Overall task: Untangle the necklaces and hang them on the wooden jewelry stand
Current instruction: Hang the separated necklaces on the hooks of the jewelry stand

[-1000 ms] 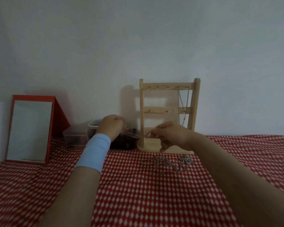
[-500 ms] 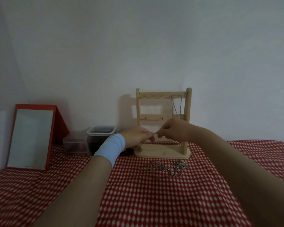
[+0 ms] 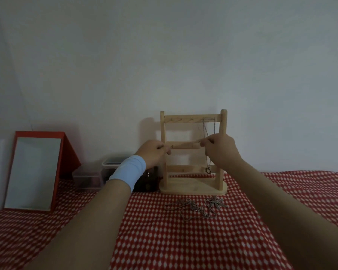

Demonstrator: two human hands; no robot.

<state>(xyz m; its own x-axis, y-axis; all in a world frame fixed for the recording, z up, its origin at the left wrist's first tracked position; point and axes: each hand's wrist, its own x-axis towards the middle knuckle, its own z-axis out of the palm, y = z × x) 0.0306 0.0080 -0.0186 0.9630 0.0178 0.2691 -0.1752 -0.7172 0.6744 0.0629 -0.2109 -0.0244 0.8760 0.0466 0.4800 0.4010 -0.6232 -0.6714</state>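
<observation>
A tangle of silvery necklaces (image 3: 195, 208) lay on the surface just in front of the wooden jewelry stand (image 3: 193, 189), with a leaf-shaped pendant (image 3: 216, 203) at the right end of the tangle. The stand stood upright against the pale wall (image 3: 164, 55), its three crossbars facing the camera. One necklace (image 3: 204, 129) already hung from a hook at the right end of the top bar, and its ring-shaped pendant (image 3: 208, 170) dangled in front of the lowest bar.

Both hands were raised in front of the middle bar. The left hand (image 3: 154, 153) was at the bar's left end and the right hand (image 3: 220, 151) at its right end, partly covering the hanging chain. Each hand had its fingers curled and the fingertips drawn together as in a pinch. Whether a chain ran between them I could not tell, as anything there was too fine to see. A light blue wristband (image 3: 128, 172) circled the left wrist.

A red and white checked cloth (image 3: 164, 240) covered the surface. Left of the stand sat a dark container (image 3: 148, 181), partly hidden by the left arm, and beside it were clear plastic boxes (image 3: 88, 178). Further left, a red-framed mirror (image 3: 33, 172) leaned back on its prop near the wall.
</observation>
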